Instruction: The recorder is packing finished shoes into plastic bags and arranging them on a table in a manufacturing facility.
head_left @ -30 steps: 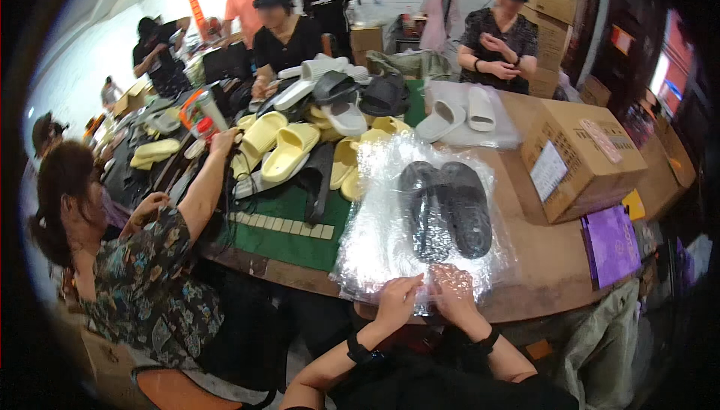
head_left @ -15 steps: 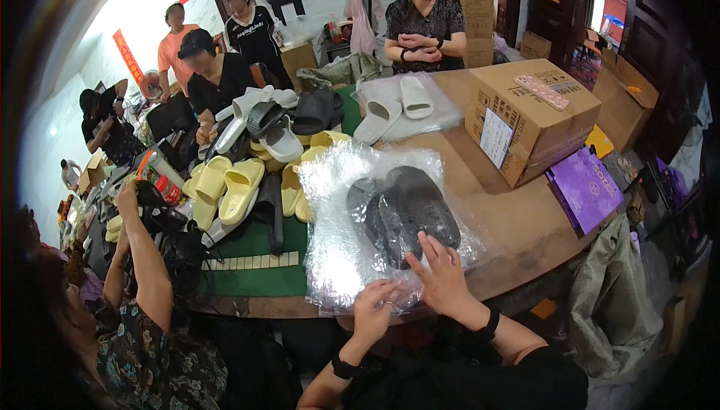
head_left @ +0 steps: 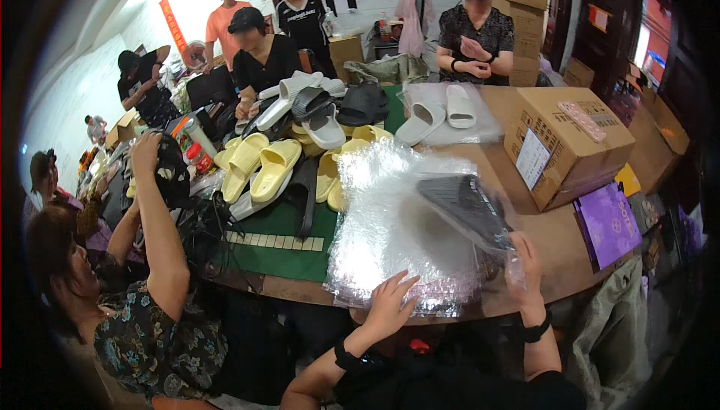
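My right hand (head_left: 525, 269) grips the near end of a clear plastic bag with dark grey slippers (head_left: 471, 204) in it. The bagged slippers are lifted and tilted above the right side of a stack of clear plastic bags (head_left: 375, 222). At the near edge of that shiny stack, my left hand (head_left: 390, 303) holds nothing, its fingers spread apart. To the left of the stack lies a pile of yellow slippers (head_left: 274, 170), with white slippers (head_left: 325, 127) and black slippers (head_left: 363, 104) behind.
White slippers (head_left: 421, 121) lie on clear plastic at the far side. A cardboard box (head_left: 574, 163) and a purple bag (head_left: 609, 222) occupy the right edge of the table. A co-worker (head_left: 165, 312) sits close on my left; other people stand or sit across the table.
My right hand has raised the bagged dark slippers and moved them rightward off the middle of the stack. My left hand has opened near the stack's front edge. The view has shifted left.
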A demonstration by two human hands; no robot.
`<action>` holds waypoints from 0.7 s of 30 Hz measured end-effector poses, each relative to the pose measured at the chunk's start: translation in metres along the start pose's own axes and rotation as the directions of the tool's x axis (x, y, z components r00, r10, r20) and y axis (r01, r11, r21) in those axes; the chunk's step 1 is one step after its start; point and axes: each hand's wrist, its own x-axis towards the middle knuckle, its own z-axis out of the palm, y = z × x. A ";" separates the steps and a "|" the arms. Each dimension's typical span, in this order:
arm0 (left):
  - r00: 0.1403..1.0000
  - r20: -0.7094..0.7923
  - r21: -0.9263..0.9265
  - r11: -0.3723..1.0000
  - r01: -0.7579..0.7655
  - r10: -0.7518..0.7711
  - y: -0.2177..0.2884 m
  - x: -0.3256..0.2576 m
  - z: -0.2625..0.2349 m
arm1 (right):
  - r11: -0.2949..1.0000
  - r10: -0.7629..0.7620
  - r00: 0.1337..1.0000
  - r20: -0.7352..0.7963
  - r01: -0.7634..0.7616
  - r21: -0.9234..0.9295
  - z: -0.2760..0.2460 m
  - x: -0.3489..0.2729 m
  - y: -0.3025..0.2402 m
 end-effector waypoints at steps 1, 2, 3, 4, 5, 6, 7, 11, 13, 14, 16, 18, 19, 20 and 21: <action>1.000 -0.013 -0.002 1.000 0.008 -0.008 -0.001 -0.001 0.002 | 0.998 0.008 0.999 -0.031 -0.010 -0.065 -0.006 -0.003 0.005; 1.000 0.009 0.033 0.999 -0.007 0.006 -0.002 -0.001 0.002 | 0.991 0.013 0.998 -0.064 -0.021 -0.129 -0.012 -0.005 0.010; 0.999 0.031 0.067 0.998 -0.020 0.018 -0.002 -0.001 0.002 | 0.992 -0.002 0.998 -0.055 -0.005 -0.126 -0.017 -0.007 0.014; 1.000 0.016 0.067 0.998 -0.010 0.009 0.000 -0.001 0.003 | 0.983 0.032 0.996 -0.083 -0.046 -0.179 -0.023 -0.011 0.018; 0.999 0.034 0.096 0.995 -0.014 0.011 0.001 -0.001 0.003 | 0.970 0.064 0.992 -0.110 -0.088 -0.228 -0.026 -0.014 0.023; 0.999 0.053 0.125 0.992 -0.017 0.010 0.002 -0.002 0.002 | 0.973 0.050 0.994 -0.099 -0.071 -0.222 -0.028 -0.018 0.028; 0.999 0.041 0.121 0.993 -0.011 0.006 0.005 0.000 0.002 | 0.950 0.067 0.993 -0.098 -0.093 -0.298 -0.034 -0.023 0.034; 0.990 0.112 -0.025 0.996 -0.086 0.089 0.021 0.011 -0.016 | 0.915 0.122 0.992 0.010 -0.108 -0.390 -0.046 -0.034 0.055; 0.977 0.139 -0.163 0.977 -0.137 0.161 0.042 0.024 -0.037 | 0.917 0.122 0.991 0.045 -0.096 -0.387 -0.047 -0.040 0.065; 0.952 0.174 -0.316 0.929 -0.190 0.253 0.061 0.031 -0.053 | 0.912 0.116 0.989 0.088 -0.070 -0.404 -0.048 -0.044 0.069; 0.888 0.195 -0.592 0.772 -0.232 0.417 0.104 0.038 -0.085 | 0.910 0.105 0.985 0.138 -0.040 -0.412 -0.046 -0.047 0.075; 0.773 0.123 -0.822 0.501 -0.272 0.622 0.141 0.042 -0.112 | 0.906 0.142 0.958 0.249 -0.024 -0.422 -0.043 -0.054 0.076; 0.683 0.035 -0.901 0.319 -0.294 0.730 0.159 0.042 -0.123 | 0.908 0.145 0.956 0.255 -0.025 -0.419 -0.041 -0.058 0.075; 0.613 -0.052 -0.941 0.167 -0.295 0.789 0.172 0.043 -0.129 | 0.876 0.213 0.924 0.317 -0.037 -0.481 -0.040 -0.064 0.077; 0.541 -0.150 -0.960 0.010 -0.281 0.828 0.185 0.043 -0.131 | 0.840 0.283 0.884 0.371 -0.042 -0.541 -0.039 -0.070 0.079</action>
